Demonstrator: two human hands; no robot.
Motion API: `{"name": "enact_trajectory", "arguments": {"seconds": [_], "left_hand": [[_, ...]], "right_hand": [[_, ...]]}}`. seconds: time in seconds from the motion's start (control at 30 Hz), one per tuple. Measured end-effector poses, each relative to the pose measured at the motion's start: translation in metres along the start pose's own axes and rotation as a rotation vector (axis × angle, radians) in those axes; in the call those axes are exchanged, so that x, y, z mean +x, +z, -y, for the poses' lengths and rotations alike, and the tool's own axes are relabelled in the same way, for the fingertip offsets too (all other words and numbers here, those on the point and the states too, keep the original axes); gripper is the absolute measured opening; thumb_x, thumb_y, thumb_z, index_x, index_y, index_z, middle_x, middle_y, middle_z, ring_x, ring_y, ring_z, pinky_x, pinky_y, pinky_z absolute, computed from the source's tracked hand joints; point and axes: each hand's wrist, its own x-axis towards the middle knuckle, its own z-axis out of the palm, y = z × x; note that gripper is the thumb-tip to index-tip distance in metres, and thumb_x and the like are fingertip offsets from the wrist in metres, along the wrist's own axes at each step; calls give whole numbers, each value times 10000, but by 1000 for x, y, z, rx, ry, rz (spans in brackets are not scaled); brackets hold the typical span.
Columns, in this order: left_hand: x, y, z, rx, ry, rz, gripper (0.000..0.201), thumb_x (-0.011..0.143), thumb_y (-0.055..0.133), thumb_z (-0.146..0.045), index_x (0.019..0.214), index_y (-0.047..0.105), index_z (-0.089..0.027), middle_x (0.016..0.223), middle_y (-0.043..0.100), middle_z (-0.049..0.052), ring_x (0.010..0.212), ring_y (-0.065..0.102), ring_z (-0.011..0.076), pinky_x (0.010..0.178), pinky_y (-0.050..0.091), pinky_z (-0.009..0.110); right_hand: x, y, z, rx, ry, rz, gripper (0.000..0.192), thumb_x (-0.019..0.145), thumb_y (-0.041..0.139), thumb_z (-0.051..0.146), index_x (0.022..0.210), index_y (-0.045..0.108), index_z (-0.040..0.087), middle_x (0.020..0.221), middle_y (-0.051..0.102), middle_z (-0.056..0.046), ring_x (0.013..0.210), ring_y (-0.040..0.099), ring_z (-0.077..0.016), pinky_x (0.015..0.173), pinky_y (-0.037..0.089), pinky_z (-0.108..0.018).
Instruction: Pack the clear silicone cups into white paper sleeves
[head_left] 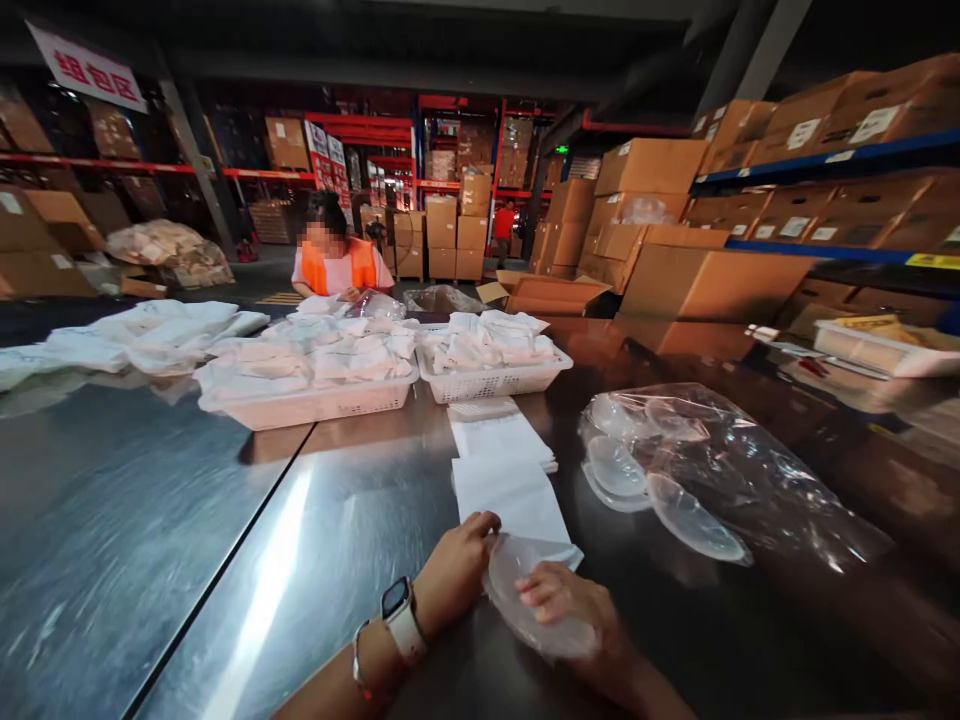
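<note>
One clear, rounded, soft silicone pad [536, 605], translucent and glossy, cup-shaped, lies low in the view on the dark shiny metal desk [225, 560]. Its upper edge overlaps the near corner of a flat white paper bag [514, 495]. Left hand [454, 575], smartwatch on the wrist, sits at the pad's left edge, fingers curled, fingertips pinching the rim near the bag corner. Right hand [574, 600] lies on the pad's right side, fingers pressed over its top surface, gripping it; the lower part of the pad shows beneath the fingers. So the pad is between both hands, touching both. Just right and further back, a crumpled clear plastic bag [720, 470] holds more clear pads. Behind the white bag, a second stack of white bags [501, 435], then white perforated plastic baskets [491, 382] filled with packed white bags.
</note>
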Motion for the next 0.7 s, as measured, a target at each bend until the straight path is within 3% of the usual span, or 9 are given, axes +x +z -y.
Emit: {"name": "enact_trajectory", "arguments": {"seconds": [0.03, 0.1, 0.17, 0.33, 0.43, 0.5, 0.6, 0.7], "left_hand": [[0, 2, 3, -42, -4, -15, 212, 917, 476, -66, 963, 660, -161, 1091, 597, 59, 965, 575, 173, 829, 524, 260], [-1, 4, 6, -82, -7, -43, 259, 883, 459, -17, 1007, 646, -146, 1147, 583, 79, 1038, 562, 178, 905, 512, 263], [-1, 5, 3, -89, 6, -65, 308, 870, 443, 8, 1073, 624, -136, 1189, 568, 92, 1086, 546, 183, 955, 498, 272], [-4, 1, -17, 19, 25, -129, 293, 898, 451, -7, 1122, 589, -136, 1234, 550, 88, 1063, 540, 195, 940, 509, 306], [-3, -2, -23, 122, 28, -124, 196, 923, 482, -58, 1041, 610, -146, 1168, 575, 72, 975, 552, 192, 858, 535, 307], [-2, -2, -25, 167, 22, -133, 190, 927, 490, -70, 1050, 613, -147, 1112, 591, 66, 919, 554, 191, 803, 543, 305], [2, 6, -27, 197, 7, -205, 326, 939, 485, -81, 1257, 522, -141, 1140, 592, 69, 892, 558, 186, 768, 542, 292], [7, 19, -26, 202, 57, -238, 391, 949, 543, -190, 1329, 456, -164, 1166, 588, 64, 890, 565, 189, 711, 531, 275]], "right_hand": [[7, -2, -1, -34, -129, 86, 76, 827, 624, 343, 836, 663, 279, 860, 738, -22, 846, 709, -228, 868, 569, -354], [18, -8, -3, -180, -364, 201, 166, 918, 473, 227, 897, 632, 269, 910, 739, -2, 910, 700, -169, 941, 531, -304], [24, -12, -6, -372, -505, 200, 224, 940, 419, 148, 971, 619, 243, 972, 735, -13, 979, 677, -132, 988, 493, -269], [36, -14, -13, -707, -683, 132, 286, 967, 371, 96, 956, 648, 166, 1000, 723, -67, 1099, 623, -176, 935, 520, -335], [53, -16, -15, -796, -791, 218, 302, 967, 381, 87, 877, 653, 179, 924, 720, -36, 928, 667, -150, 795, 546, -281], [63, -11, -21, -896, -792, 197, 319, 953, 380, 64, 823, 647, 177, 780, 692, -26, 696, 651, -138, 638, 530, -269], [69, 7, -40, -1026, -609, -11, 394, 902, 331, 1, 733, 644, 169, 538, 578, -26, 456, 542, -154, 435, 435, -272], [65, 28, -58, -965, -525, -187, 482, 892, 286, 22, 588, 618, 194, 399, 483, -12, 312, 428, -151, 304, 358, -262]]}}
